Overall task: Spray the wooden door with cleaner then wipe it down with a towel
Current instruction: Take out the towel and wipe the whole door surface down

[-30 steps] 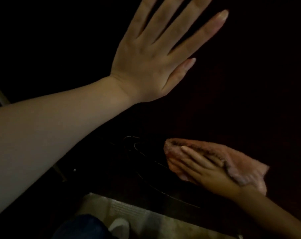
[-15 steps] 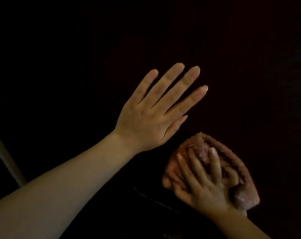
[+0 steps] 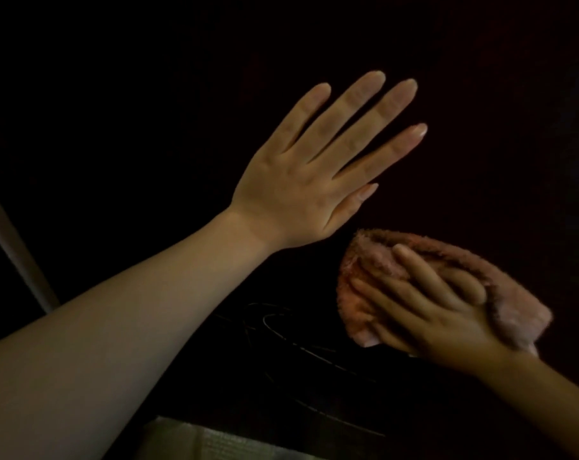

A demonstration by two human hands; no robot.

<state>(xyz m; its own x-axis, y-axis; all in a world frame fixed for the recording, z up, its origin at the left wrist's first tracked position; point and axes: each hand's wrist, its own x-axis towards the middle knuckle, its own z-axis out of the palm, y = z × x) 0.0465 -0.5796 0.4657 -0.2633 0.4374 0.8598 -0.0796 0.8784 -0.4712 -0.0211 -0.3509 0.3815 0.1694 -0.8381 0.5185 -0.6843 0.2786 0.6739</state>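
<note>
The wooden door [image 3: 480, 94] fills most of the head view as a very dark, near-black surface; its grain and edges cannot be made out in the low light.

The left hand [image 3: 308, 180] lies in the middle of the view, palm toward the door. Its four fingers are straight and slightly spread, pointing to the far right, with the thumb extended alongside. It holds nothing. Whether the palm is in full contact with the door cannot be determined. The left forearm [image 3: 115, 343] runs in from the near left corner.

The towel [image 3: 377, 260], pink and fluffy, is bunched against the door to the near right of the left hand, just apart from the left thumb tip. The right hand [image 3: 444, 313] rests on top of the towel, its fingers extended and laid flat across the cloth, pointing far left. A fold of towel rises along the right side of this hand and hides the thumb.

Thin bright curved lines [image 3: 281, 327] show on the dark surface between the two arms. A pale strip [image 3: 13, 247] runs diagonally at the left edge. A grey surface [image 3: 215, 439] appears at the near edge.
</note>
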